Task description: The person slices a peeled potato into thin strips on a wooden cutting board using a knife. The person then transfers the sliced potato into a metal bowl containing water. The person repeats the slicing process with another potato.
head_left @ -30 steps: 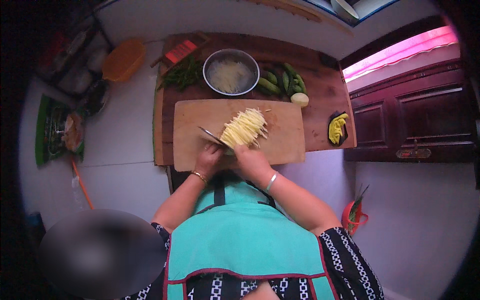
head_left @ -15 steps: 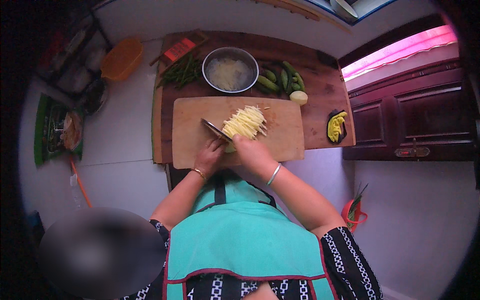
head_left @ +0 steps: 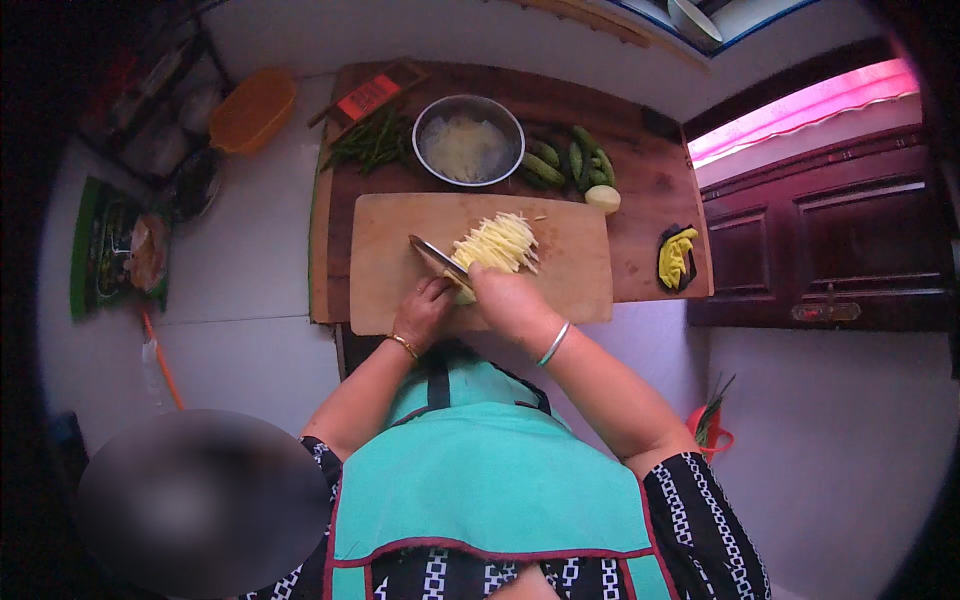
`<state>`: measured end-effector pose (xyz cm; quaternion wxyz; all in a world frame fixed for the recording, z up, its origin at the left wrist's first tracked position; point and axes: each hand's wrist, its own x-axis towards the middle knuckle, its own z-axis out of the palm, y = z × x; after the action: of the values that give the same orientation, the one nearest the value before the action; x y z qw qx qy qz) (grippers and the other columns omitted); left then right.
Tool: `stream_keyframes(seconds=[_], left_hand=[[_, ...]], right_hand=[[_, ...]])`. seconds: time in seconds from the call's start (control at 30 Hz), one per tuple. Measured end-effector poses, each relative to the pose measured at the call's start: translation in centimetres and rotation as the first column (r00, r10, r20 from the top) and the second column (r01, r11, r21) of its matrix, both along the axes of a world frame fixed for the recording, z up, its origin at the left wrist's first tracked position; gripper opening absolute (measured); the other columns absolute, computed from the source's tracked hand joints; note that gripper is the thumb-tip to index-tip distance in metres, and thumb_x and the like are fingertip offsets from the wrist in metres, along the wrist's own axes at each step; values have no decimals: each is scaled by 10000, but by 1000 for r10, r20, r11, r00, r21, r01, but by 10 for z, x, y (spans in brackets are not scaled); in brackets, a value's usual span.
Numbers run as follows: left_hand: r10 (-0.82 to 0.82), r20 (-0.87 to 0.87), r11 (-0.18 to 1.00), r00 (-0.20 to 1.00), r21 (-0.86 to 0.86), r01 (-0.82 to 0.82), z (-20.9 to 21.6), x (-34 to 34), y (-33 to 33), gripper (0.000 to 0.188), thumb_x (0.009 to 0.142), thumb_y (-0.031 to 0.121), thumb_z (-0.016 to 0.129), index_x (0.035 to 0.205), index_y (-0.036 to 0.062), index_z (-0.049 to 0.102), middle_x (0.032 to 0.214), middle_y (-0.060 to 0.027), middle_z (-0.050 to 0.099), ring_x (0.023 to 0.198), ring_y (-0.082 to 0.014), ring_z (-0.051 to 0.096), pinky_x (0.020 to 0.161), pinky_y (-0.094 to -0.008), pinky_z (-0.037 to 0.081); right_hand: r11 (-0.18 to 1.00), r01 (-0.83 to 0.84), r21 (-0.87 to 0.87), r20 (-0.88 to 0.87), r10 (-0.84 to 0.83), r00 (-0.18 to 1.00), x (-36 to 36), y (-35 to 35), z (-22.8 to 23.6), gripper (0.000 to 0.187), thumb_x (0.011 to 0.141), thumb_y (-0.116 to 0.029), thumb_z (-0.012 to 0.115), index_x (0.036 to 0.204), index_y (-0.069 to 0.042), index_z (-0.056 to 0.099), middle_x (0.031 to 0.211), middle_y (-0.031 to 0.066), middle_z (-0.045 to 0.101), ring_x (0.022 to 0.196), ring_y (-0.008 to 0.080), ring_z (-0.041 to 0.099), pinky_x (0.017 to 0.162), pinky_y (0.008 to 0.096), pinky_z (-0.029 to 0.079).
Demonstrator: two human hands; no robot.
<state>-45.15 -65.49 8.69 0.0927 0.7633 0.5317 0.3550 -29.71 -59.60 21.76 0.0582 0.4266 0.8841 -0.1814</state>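
Standing here, view is downward onto the brown wooden table (head_left: 645, 235). Tan rectangular wooden cutting board (head_left: 575, 275) sits at the table's near edge, left of its middle; board's near edge juts slightly past it.

Right hand (head_left: 507, 302): fingers closed round the handle end of a metal-bladed knife (head_left: 438, 256), handle itself hidden by the hand. Blade slants from that hand toward the board's left edge.

Left hand (head_left: 423, 310): fingers bent and close together, holding a pale yellow-green vegetable piece (head_left: 464, 296) near the board's near edge, blade just beside the fingertips. Piece is mostly hidden by the hands.

Heap of thin pale-yellow cut strips (head_left: 500, 242) lies on the board, right of the blade; one stray strip near the board's far edge.

Beyond the board, toward the table's far edge: round silver metal bowl (head_left: 468, 182) with pale contents in it, too blurred to sort out. Right of it, several long bumpy green cucumbers (head_left: 543, 170), plus a round pale-yellow peeled vegetable (head_left: 602, 199) just off the board's far right corner.

Table's far left corner: long thin green bean-like pods (head_left: 366, 142), flat brown-framed tool with red panel (head_left: 368, 96) beside them. Table's right edge: crumpled yellow-and-black cloth item (head_left: 676, 257).
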Motion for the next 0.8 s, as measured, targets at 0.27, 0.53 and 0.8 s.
stream_keyframes(seconds=[0.27, 0.53, 0.8], left_hand=[[2, 47, 1000, 999, -5, -2, -9, 3, 5, 305, 731, 83, 575, 1034, 96, 608, 1044, -74, 600, 972, -280, 561, 830, -374, 484], [32, 17, 998, 999, -59, -31, 4, 3, 2, 206, 736, 86, 580, 940, 98, 600, 967, -87, 598, 892, -294, 568, 751, -396, 485], [23, 37, 999, 999, -35, -21, -3, -1, 0, 210, 729, 78, 579, 935, 99, 614, 959, -93, 604, 868, -301, 577, 720, -396, 491]], right_hand=[[999, 22, 36, -18, -21, 1000, 11, 1, -26, 142, 869, -80, 453, 988, -4, 460, 840, 214, 643, 709, 383, 650, 584, 462, 523], [995, 48, 91, -12, -47, 999, 15, -16, -33, 128, 858, -69, 471, 976, -27, 491, 780, 196, 636, 660, 345, 662, 535, 450, 527], [994, 83, 75, -63, -79, 995, 10, -25, -36, 109, 850, -78, 466, 936, -16, 494, 776, 207, 638, 671, 368, 653, 551, 460, 523]])
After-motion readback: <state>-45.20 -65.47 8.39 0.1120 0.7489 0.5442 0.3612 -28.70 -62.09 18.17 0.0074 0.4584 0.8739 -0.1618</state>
